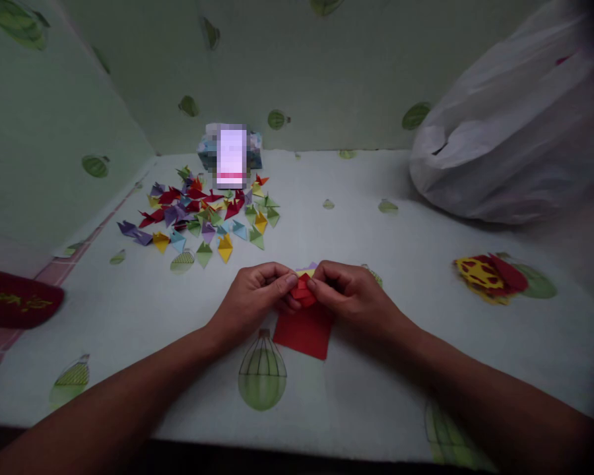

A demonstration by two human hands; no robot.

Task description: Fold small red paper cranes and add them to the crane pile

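Observation:
Between my two hands is a small piece of folded red paper (304, 291), pinched at its left and right sides. My left hand (264, 287) is closed, its thumb on the paper's left edge. On the other side my right hand (346, 290) grips the right edge with thumb and curled fingers. Flat on the table just below lies a square red paper sheet (307, 335), partly covered by the hands. Bits of yellow and purple paper (307, 269) peek out behind the folded piece.
Many folded paper cranes (198, 214) in mixed colours are spread at the back left, before a box with a blurred bright screen (231, 155). A white plastic bag (490, 152) fills the back right. Red and yellow cutouts (490, 277) lie right; a dark red cylinder (20, 298) lies left.

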